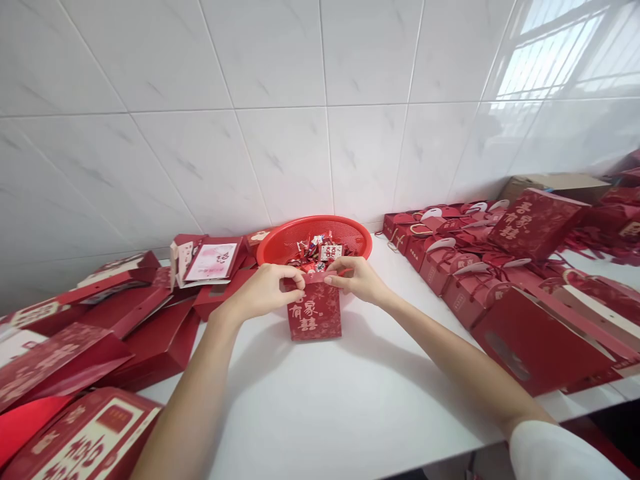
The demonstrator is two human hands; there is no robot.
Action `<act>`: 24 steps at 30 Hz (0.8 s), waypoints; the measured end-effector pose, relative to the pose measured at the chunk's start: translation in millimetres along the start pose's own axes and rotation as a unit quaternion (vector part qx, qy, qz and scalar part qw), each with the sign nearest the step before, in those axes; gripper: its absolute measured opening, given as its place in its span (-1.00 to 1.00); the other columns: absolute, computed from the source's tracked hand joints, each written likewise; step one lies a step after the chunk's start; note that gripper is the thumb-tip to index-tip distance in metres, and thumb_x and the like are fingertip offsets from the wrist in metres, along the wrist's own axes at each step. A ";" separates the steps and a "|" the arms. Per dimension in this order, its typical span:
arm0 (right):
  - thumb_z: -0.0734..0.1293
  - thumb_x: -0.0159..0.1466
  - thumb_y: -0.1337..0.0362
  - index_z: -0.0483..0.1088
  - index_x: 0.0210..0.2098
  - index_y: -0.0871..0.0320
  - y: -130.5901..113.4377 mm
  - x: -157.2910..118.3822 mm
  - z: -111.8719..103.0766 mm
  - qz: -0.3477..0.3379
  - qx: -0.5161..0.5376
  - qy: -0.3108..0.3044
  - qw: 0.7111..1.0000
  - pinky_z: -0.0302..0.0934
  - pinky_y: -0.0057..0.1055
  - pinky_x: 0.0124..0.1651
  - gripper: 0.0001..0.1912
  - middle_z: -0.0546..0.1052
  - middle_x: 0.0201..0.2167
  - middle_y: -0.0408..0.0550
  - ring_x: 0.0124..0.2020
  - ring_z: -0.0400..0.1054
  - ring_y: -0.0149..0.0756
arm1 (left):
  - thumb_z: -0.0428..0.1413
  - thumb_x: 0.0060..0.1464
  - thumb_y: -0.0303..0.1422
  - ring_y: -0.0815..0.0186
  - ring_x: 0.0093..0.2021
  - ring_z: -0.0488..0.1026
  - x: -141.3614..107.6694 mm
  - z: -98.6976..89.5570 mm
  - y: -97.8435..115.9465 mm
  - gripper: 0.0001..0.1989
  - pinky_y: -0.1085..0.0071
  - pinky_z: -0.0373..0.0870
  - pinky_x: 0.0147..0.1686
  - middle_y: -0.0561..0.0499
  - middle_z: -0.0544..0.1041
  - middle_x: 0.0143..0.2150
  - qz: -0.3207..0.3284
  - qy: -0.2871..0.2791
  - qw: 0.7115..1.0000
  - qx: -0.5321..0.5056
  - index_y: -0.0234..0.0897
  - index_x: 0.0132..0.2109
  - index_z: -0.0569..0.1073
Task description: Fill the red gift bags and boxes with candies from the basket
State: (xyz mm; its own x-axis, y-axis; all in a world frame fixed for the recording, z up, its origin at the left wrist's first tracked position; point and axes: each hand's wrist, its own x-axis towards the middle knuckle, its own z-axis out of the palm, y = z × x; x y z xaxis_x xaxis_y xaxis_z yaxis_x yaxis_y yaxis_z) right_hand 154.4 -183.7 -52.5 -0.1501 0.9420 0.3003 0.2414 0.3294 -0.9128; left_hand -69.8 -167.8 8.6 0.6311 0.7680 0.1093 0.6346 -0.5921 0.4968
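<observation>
A red paper gift bag [320, 323] with pale gold Chinese characters stands upright on the white table, its printed front towards me. My left hand [265, 290] pinches the left end of its top edge between thumb and fingers. At the right end of the same edge, my right hand [361, 280] holds it in a similar pinch. Right behind the bag sits a red plastic basket [361, 235], partly hidden by the bag and my hands. Wrapped sweets [307, 252] and a small white card with red characters [331, 252] lie in it.
Flat and half-folded red gift boxes [145, 353] pile up on the left. A white printed card [211, 260] lies there too. Rows of red handled gift bags [445, 267] line the right, with a cardboard box [560, 181] behind. A tiled wall [280, 160] closes the back.
</observation>
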 end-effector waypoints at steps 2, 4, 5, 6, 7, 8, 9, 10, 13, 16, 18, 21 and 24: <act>0.43 0.07 0.19 0.40 -0.40 0.18 1.1 -2.3 3.9 -0.003 -0.025 0.008 1.000 0.19 -0.45 -0.41 -0.79 0.46 -0.41 -0.12 -0.42 0.31 -0.37 | 0.11 0.03 -0.25 0.21 -0.24 0.53 -1.2 -0.7 1.0 -0.82 0.37 0.42 -0.18 0.03 0.64 -0.25 -0.005 -0.006 1.000 -0.002 -0.22 -0.33 0.56; 0.41 0.08 0.22 0.37 -0.42 0.17 0.2 -5.7 8.0 -0.006 -0.052 0.017 0.999 0.15 -0.46 -0.41 -0.82 0.44 -0.42 -0.14 -0.44 0.28 -0.39 | 0.12 0.02 -0.24 0.19 -0.24 0.54 -2.2 -1.6 1.9 -0.81 0.34 0.43 -0.16 0.02 0.65 -0.27 -0.006 -0.012 1.000 0.001 -0.22 -0.33 0.58; 0.39 0.09 0.23 0.36 -0.42 0.17 -1.8 -7.5 9.1 -0.007 -0.062 0.018 0.998 0.14 -0.46 -0.42 -0.84 0.44 -0.43 -0.16 -0.45 0.26 -0.40 | 0.13 0.03 -0.23 0.18 -0.24 0.54 -2.8 -2.1 2.4 -0.80 0.33 0.44 -0.15 0.02 0.65 -0.28 -0.004 -0.018 1.000 0.003 -0.22 -0.33 0.59; 0.38 0.10 0.25 0.35 -0.44 0.17 -5.4 -9.3 8.6 -0.008 -0.073 0.013 0.997 0.12 -0.47 -0.43 -0.86 0.43 -0.45 -0.17 -0.47 0.24 -0.42 | 0.13 0.04 -0.21 0.17 -0.24 0.54 -3.6 -2.9 3.0 -0.79 0.31 0.45 -0.14 0.01 0.65 -0.28 0.000 -0.026 1.000 0.003 -0.22 -0.32 0.59; 0.38 0.11 0.27 0.35 -0.45 0.18 -10.7 -11.0 6.2 -0.011 -0.088 0.006 0.996 0.10 -0.47 -0.43 -0.87 0.42 -0.47 -0.18 -0.48 0.22 -0.43 | 0.14 0.05 -0.18 0.15 -0.21 0.55 -4.6 -3.9 3.7 -0.77 0.29 0.46 -0.11 0.00 0.65 -0.24 0.006 -0.032 0.999 0.000 -0.22 -0.32 0.59; 0.37 0.11 0.29 0.34 -0.46 0.18 -18.0 -12.7 1.3 -0.018 -0.106 0.002 0.994 0.10 -0.47 -0.43 -0.88 0.41 -0.49 -0.19 -0.49 0.21 -0.43 | 0.15 0.06 -0.14 0.12 -0.14 0.55 -5.8 -5.1 4.4 -0.75 0.27 0.46 -0.06 -0.03 0.65 -0.16 0.014 -0.032 0.999 -0.006 -0.21 -0.30 0.60; 0.38 0.11 0.32 0.35 -0.47 0.18 -27.4 -14.4 -6.4 -0.029 -0.125 0.003 0.992 0.10 -0.47 -0.42 -0.89 0.42 -0.49 -0.19 -0.49 0.22 -0.43 | 0.16 0.07 -0.09 0.09 -0.05 0.53 -7.1 -6.6 5.0 -0.72 0.24 0.44 0.00 -0.06 0.63 -0.03 0.023 -0.023 0.999 -0.015 -0.20 -0.28 0.60; 0.38 0.11 0.34 0.36 -0.47 0.18 -38.7 -16.3 -16.9 -0.042 -0.146 0.010 0.988 0.12 -0.47 -0.41 -0.90 0.43 -0.49 -0.19 -0.47 0.25 -0.43 | 0.17 0.07 -0.05 0.05 0.06 0.49 -8.4 -8.3 5.4 -0.69 0.20 0.42 0.08 -0.08 0.57 0.10 0.035 -0.004 0.999 -0.026 -0.18 -0.26 0.61; 0.41 0.13 0.39 0.42 -0.43 0.19 -81.1 -25.2 -63.4 -0.063 -0.184 0.084 0.977 0.20 -0.45 -0.38 -0.94 0.49 -0.45 -0.15 -0.43 0.36 -0.39 | 0.18 0.07 0.01 0.00 0.27 0.33 -10.7 -13.8 5.0 -0.65 0.12 0.28 0.25 -0.08 0.43 0.27 0.073 0.086 0.992 -0.061 -0.15 -0.20 0.59; 0.43 0.16 0.42 0.42 -0.42 0.24 -120.8 -37.5 -123.5 -0.035 -0.208 0.201 0.957 0.24 -0.44 -0.40 -0.91 0.51 -0.47 -0.10 -0.47 0.39 -0.39 | 0.18 0.09 0.00 0.05 0.24 0.37 -11.2 -17.0 4.5 -0.67 0.11 0.27 0.27 -0.05 0.50 0.18 0.097 0.133 0.982 -0.087 -0.14 -0.21 0.58; 0.43 0.16 0.46 0.40 -0.45 0.29 -134.9 -43.6 -164.6 -0.007 -0.243 0.297 0.923 0.23 -0.42 -0.41 -0.88 0.49 -0.53 -0.08 -0.54 0.37 -0.44 | 0.18 0.11 -0.02 0.07 0.17 0.43 -11.1 -16.6 5.6 -0.69 0.12 0.31 0.24 -0.04 0.54 0.12 0.094 0.119 0.984 -0.092 -0.14 -0.23 0.58; 0.46 0.14 0.46 0.35 -0.50 0.31 -133.9 -46.6 -218.1 0.096 -0.300 0.399 0.861 0.18 -0.36 -0.40 -0.80 0.45 -0.61 -0.05 -0.62 0.32 -0.50 | 0.18 0.12 -0.04 0.08 0.13 0.46 -10.7 -13.4 9.4 -0.70 0.16 0.35 0.20 -0.04 0.56 0.09 0.085 0.087 0.987 -0.100 -0.14 -0.22 0.60; 0.47 0.12 0.44 0.36 -0.53 0.32 -118.8 -47.9 -254.2 0.191 -0.395 0.446 0.780 0.13 -0.27 -0.32 -0.79 0.50 -0.56 0.08 -0.51 0.33 -0.47 | 0.18 0.12 -0.04 0.08 0.13 0.46 -10.1 -10.0 13.9 -0.69 0.21 0.39 0.17 -0.05 0.58 0.08 0.079 0.065 0.988 -0.114 -0.16 -0.19 0.60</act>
State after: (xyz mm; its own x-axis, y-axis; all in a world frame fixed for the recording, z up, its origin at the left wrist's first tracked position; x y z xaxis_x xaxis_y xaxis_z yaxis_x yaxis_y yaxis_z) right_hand 376.5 -251.6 111.9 0.7200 0.5344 0.4428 0.6730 -0.3819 -0.6334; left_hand -71.7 -181.3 23.1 0.6422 0.7036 0.3040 0.4056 -0.6485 0.6441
